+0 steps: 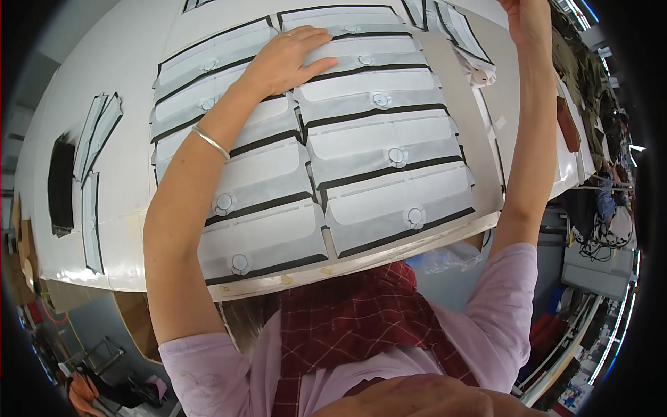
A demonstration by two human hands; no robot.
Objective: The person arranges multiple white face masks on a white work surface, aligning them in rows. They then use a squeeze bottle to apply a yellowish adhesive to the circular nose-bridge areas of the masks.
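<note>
Two columns of pale grey-white flat pieces [385, 135] with black edges lie overlapped in rows on the white table [132, 208]. Most show a small round mark or disc near the lower edge. My left hand [295, 59] rests flat across the upper rows, between the two columns, fingers stretched and thumb apart, holding nothing. A metal bangle [210, 142] circles that wrist. My right arm reaches far forward on the right. Its hand [529, 21] is cut off by the top of the view, so its fingers hardly show, nor anything in them.
Loose strips of similar pale pieces [97, 135] and a black stack [61, 186] lie on the table's left. More black-edged pieces [458, 31] and a crumpled white bit [476, 69] sit at the far right. A reddish-brown flat object [567, 124] is by the right edge.
</note>
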